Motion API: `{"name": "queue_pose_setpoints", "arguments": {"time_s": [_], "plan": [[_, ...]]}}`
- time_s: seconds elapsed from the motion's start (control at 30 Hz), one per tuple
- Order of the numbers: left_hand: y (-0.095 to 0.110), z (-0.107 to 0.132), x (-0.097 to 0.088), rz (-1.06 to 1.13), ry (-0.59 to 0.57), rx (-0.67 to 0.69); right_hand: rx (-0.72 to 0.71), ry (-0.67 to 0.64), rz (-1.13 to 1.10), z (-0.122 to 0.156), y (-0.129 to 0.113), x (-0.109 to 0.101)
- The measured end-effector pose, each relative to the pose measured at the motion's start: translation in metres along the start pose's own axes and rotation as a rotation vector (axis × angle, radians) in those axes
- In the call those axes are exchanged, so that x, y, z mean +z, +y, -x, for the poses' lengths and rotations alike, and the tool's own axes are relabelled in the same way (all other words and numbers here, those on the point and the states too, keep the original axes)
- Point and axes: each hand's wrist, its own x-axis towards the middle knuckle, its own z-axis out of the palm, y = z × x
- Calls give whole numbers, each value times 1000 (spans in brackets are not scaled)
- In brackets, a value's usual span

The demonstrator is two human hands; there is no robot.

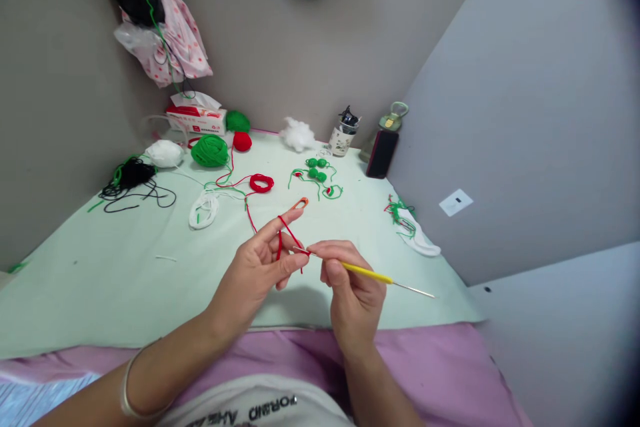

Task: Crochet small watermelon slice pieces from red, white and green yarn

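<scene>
My left hand (260, 265) is raised over the pale green table (100, 267), with red yarn (286, 233) looped over its outstretched index finger and pinched between thumb and middle finger. My right hand (350, 287) is closed on a yellow-handled crochet hook (370, 273); its metal tip touches the red yarn between the two hands. The strand runs back to a small red yarn coil (261, 183) on the table.
On the table lie a green yarn ball (210, 150), a red ball (242, 141), white yarn (204, 210), black yarn (134, 177), small green crocheted pieces (317, 170), white stuffing (298, 133), a jar (343, 137), a tissue box (196, 119) and a dark phone (382, 153).
</scene>
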Motion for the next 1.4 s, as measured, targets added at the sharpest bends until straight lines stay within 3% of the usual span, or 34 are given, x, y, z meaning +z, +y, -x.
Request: {"name": "queue_pose_setpoints", "arguments": {"time_s": [0.1,0.2,0.3,0.4,0.5,0.57,0.63,0.73,0.8,0.87,1.13,1.33,1.4], "plan": [[-1,2,2,20,-8,-5,-189,2,254,8,3,2],[1,2,2,167,-87,-151,-317,28,365,9,5,0],[4,-1,0,259,-96,-219,-150,51,170,0,2,-5],[4,-2,-1,235,-30,-116,11,67,-53,-8,-1,-7],[0,-1,3,168,39,-14,-98,-2,122,-6,1,-1],[-3,0,3,175,12,-64,-274,8,289,-2,5,2],[-3,-1,2,221,-40,-153,-309,70,290,-1,7,2],[1,-3,-1,255,-41,-158,-76,132,9,-5,5,-2],[4,-2,0,244,-4,-115,50,99,-177,-9,3,-4],[5,-1,3,229,22,-99,87,26,-227,-11,2,-3],[-3,2,4,160,-1,-83,30,-61,-134,-10,6,3],[-5,3,2,106,30,-55,-322,18,305,0,9,5],[-4,3,2,123,-3,-98,-271,52,228,1,9,4]]}}
